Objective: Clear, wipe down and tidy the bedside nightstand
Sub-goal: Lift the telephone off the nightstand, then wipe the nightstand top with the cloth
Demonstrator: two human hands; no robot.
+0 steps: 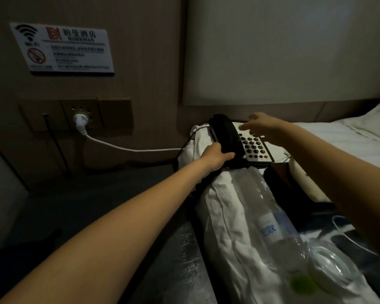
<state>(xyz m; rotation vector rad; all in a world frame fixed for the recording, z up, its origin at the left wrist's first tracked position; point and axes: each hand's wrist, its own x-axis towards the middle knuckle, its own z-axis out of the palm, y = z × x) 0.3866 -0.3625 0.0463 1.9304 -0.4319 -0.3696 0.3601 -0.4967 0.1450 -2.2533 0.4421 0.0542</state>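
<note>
While both arms are reaching out over the nightstand (182,249), the bed (338,137) is lying along its right side, white sheet showing. Nightstand top is dark and glossy, sitting against the wall panel. White cloth (224,216) is lying crumpled along the top, running from the near edge back to the phone. Clear plastic bottle (270,218) is lying on its side on the cloth, green cap end toward the camera, pale label facing up. Desk phone (253,143) is sitting at the back of the nightstand, partly on the cloth, black handset in its cradle, keypad facing up. Wall sign (63,49) with a wifi symbol is hanging upper left. White plug (80,119) is sitting in the wall socket below it, cable running right toward the phone. Left hand (216,155) is gripping the handset's near end, fingers curled round it. Right hand (260,126) is hovering over the phone's far side, fingers spread loosely, blurred, holding nothing.
</note>
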